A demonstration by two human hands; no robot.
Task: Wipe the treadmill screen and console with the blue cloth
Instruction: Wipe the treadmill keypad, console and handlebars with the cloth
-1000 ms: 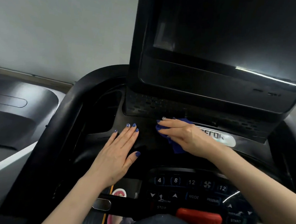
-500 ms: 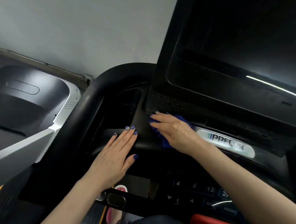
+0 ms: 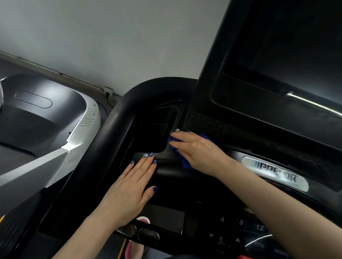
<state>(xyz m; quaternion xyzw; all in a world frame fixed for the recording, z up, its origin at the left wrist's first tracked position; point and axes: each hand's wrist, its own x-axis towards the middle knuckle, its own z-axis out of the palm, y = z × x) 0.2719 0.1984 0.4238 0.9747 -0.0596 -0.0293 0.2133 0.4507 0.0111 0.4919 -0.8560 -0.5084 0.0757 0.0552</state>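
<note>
Leftward since the earlier frame, your right hand (image 3: pixel 197 151) presses the crumpled blue cloth (image 3: pixel 186 163) flat-fingered onto the black plastic console (image 3: pixel 175 170) mid-frame; your left hand (image 3: pixel 131 189) rests flat, empty.

- Neighbouring exercise machine (image 3: pixel 46 121), grey and white moulded plastic, at left.
- Plain grey wall (image 3: pixel 101 35) behind.
- White wall socket (image 3: pixel 108 90) with dark cable, low on wall.
- Pink shoe (image 3: pixel 132 247), below, partly hidden.
</note>
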